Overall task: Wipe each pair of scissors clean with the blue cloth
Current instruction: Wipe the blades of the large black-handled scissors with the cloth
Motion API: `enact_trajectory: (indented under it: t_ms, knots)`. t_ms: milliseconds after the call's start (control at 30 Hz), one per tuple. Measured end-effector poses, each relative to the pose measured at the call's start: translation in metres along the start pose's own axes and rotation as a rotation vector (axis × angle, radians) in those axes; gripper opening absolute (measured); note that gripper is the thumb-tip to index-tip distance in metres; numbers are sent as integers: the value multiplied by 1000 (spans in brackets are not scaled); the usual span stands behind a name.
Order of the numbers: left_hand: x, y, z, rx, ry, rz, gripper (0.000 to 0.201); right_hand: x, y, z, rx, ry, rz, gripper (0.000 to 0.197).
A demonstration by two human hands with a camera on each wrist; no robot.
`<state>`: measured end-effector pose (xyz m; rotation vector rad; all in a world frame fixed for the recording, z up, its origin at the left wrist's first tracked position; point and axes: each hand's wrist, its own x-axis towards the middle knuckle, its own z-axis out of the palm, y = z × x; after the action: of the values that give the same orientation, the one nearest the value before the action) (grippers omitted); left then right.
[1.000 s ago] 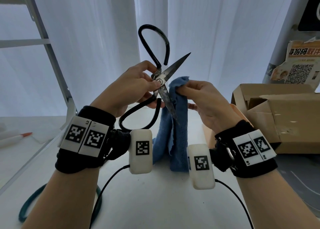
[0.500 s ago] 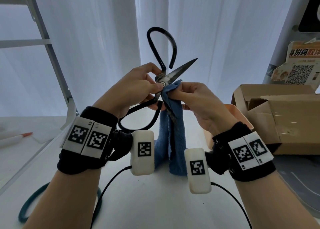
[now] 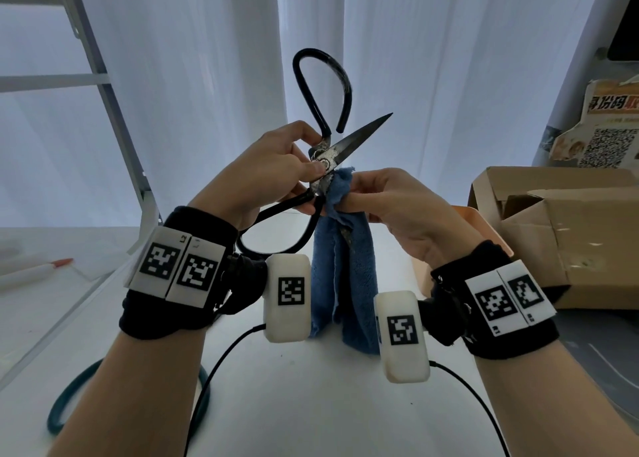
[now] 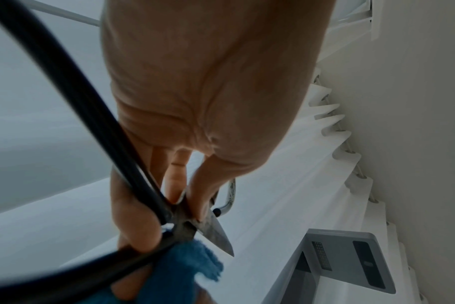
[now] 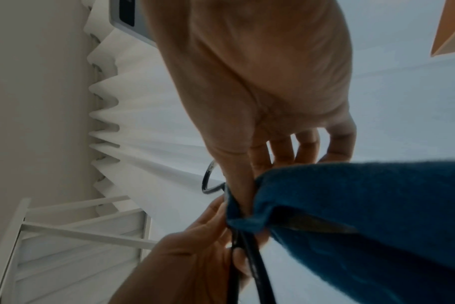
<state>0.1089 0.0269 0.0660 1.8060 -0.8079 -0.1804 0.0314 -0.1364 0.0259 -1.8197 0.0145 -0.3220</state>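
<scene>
Large black-handled scissors [image 3: 326, 161] are held up in the air, blades spread apart. My left hand [image 3: 276, 176] pinches them at the pivot, thumb on the screw; the wrist view shows the same scissors [image 4: 195, 228] between those fingers. One blade points up to the right, the other points down inside the blue cloth [image 3: 340, 266]. My right hand [image 3: 387, 201] pinches the top of the cloth around the lower blade just below the pivot. In the right wrist view the cloth [image 5: 364, 205] hangs from the fingers, with the blade showing in its fold.
A teal loop [image 3: 65, 404], perhaps another scissors handle, lies on the white table [image 3: 311, 404] at the lower left. An open cardboard box [image 3: 570, 235] stands at the right, an orange container [image 3: 484, 228] beside it. A pen [image 3: 38, 268] lies far left. White curtains hang behind.
The scissors have tilted slightly and drifted right. My right hand with the cloth has slid up the lower blade to just under the pivot.
</scene>
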Motion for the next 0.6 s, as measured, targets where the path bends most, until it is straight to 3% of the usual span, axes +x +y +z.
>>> enact_trajectory:
  t_ms: [267, 367, 467, 600]
  knots:
    - [0, 0, -3, -7, 6, 0, 15, 0, -1, 0, -29, -13, 14, 11]
    - [1, 0, -3, -1, 21, -4, 16, 0, 0, 1, -22, 27, 5, 11]
    - [1, -1, -4, -2, 15, -17, 15, 2, 0, -1, -44, -25, 7, 18]
    - [0, 1, -3, 4, 13, -17, 15, 0, 0, -3, -100, -9, 33, 10]
